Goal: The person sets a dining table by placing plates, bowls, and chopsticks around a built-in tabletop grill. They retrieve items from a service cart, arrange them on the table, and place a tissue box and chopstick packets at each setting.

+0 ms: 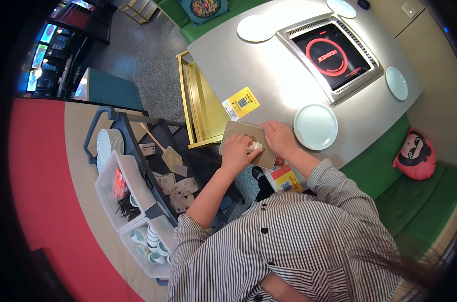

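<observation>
My left hand (237,153) presses a crumpled white tissue or cloth (255,146) onto a flat tan rectangular board (232,130) with rounded corners. The board's right side is gripped by my right hand (278,139), its fingers along the upper edge. Just past the board, a yellow printed card (243,102) with a printed code lies at the table's edge. A red and yellow printed card (285,177) shows partly below the board, close to my shirt. A pale round plate (315,127) lies on the grey table (266,71), right of my right hand.
A black cooktop (328,56) sits in a steel frame; more plates (257,28) surround it. Left is a grey trolley (117,124) with stacked plates (110,145), a bin of cups (151,245), a spatula-shaped item (172,158) and wrapped packets (183,188). A gold-framed stool (202,109) adjoins the table.
</observation>
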